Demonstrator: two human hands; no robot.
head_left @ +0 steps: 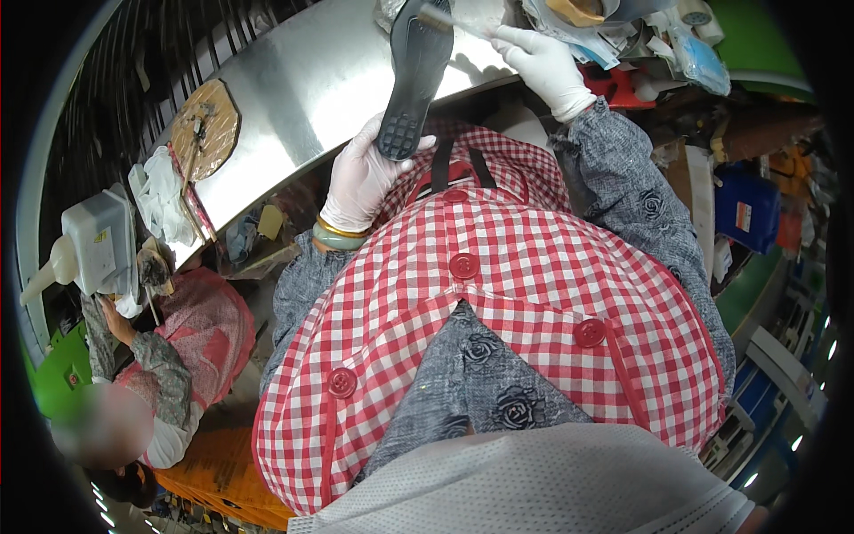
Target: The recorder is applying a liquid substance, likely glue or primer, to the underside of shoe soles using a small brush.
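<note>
My left hand (360, 182), in a white glove, grips a black shoe sole (416, 76) by its heel end, where raised square blocks show. The sole is held up over the near edge of a shiny metal worktop (298, 98), its toe pointing away from me. In my right hand (544, 69), also gloved, the fingers pinch the pale handle of a brush (438, 18). The brush's bristles lie at the sole's far end and appear to touch it. Clear crumpled plastic (388, 14) is partly hidden behind the sole.
A wrapped brown board (206, 129) with a stick on it rests on the worktop's left, near white cloths (160, 191). A white plastic container (93, 240) stands further left, beside a co-worker (200, 329). Bags and tape rolls (694, 12) crowd the far right, above a blue container (745, 209).
</note>
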